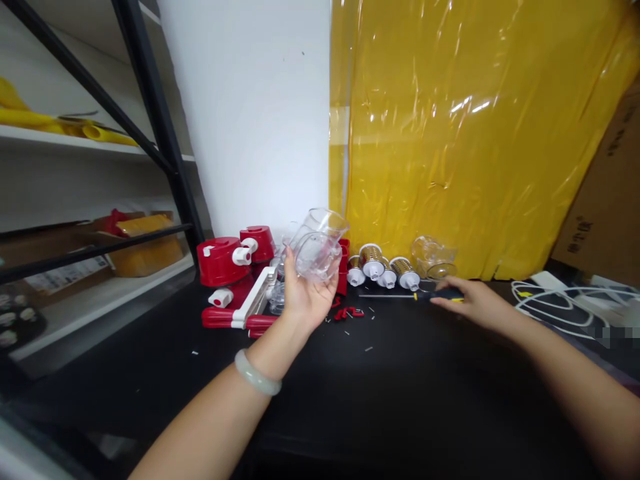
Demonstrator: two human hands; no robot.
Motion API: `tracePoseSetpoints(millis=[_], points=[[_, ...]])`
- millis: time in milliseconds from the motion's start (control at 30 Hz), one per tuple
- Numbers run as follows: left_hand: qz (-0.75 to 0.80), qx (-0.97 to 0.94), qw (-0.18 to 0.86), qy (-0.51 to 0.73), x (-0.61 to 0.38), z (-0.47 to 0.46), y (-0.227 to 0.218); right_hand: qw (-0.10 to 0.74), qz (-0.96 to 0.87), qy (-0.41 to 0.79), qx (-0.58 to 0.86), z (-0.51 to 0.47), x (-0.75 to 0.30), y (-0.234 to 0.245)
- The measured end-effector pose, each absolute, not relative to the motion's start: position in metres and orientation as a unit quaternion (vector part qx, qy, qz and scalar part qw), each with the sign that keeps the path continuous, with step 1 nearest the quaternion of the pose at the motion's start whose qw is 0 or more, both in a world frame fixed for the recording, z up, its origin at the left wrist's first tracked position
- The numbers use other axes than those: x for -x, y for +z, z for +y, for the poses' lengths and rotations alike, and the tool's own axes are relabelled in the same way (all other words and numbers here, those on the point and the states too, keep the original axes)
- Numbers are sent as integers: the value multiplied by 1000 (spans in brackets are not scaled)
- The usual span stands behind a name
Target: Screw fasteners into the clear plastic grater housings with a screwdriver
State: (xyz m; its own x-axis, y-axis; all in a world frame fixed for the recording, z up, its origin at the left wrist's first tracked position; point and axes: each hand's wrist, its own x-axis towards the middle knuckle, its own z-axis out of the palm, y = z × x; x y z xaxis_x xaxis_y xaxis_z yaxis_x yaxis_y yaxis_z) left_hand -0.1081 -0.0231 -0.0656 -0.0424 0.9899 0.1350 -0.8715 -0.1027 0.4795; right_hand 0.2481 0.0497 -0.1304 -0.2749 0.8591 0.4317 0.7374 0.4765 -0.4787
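Note:
My left hand (311, 297) is raised above the table, its fingers curled around a clear plastic housing (317, 247) with a wide round mouth. My right hand (473, 303) is at the right, fingers pinched on the dark handle of a screwdriver (395, 296) whose long shaft points left, low over the tabletop. Behind the screwdriver lie several metal grater drums (373, 260) with white ends. Another clear plastic housing (433, 257) stands just beyond my right hand. Small red clips (349, 313) and tiny screw-like bits are scattered between my hands.
Red round bases (223, 261) with white knobs, and red-and-white crank handles (255, 300), sit left of my left hand. White cables (550, 297) coil at the right on the black table (400, 407). Yellow wrapped sheeting (480, 133) stands behind; a shelf rack (165, 133) is at the left.

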Motion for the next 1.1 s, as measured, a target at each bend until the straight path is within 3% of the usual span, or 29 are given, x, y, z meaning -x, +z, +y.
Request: tracePoseSetpoints(millis=[167, 333, 600, 1100], points=[[135, -275, 618, 724, 115, -14, -69, 531, -644, 136, 533, 31, -261, -109], [145, -309, 599, 724, 115, -8, -76, 705, -520, 197, 440, 12, -239, -101], [138, -364, 533, 751, 103, -19, -76, 715, -522, 180, 429, 1, -212, -104], [94, -370, 507, 773, 101, -16, -76, 749, -458, 308, 365, 11, -196, -111]])
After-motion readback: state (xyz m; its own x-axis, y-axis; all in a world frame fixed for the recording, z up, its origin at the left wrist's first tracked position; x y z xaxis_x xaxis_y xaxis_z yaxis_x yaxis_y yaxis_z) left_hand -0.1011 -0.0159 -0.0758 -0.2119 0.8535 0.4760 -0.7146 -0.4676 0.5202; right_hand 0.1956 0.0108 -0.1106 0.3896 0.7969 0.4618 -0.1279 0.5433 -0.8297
